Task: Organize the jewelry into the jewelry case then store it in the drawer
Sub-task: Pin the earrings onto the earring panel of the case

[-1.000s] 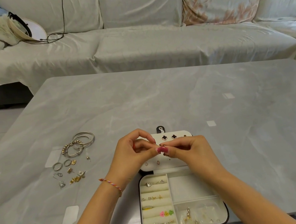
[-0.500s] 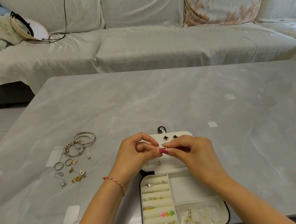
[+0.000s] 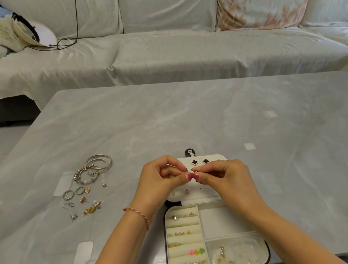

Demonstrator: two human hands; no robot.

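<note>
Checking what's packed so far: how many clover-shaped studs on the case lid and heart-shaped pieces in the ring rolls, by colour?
Black clover-shaped studs on the white case lid: 2
Pink heart-shaped piece in the cream ring rolls: 1
Yellow heart-shaped piece: 1
Green heart-shaped piece: 1
Total: 5
Not counted: small gold earring pinched by left hand and right hand.

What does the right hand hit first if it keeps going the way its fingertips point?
Probably the left hand. The right hand points leftward, its pinching fingertips almost meeting the left thumb and fingers above the jewelry case lid. Depth is unclear, so a small gap may remain.
</note>
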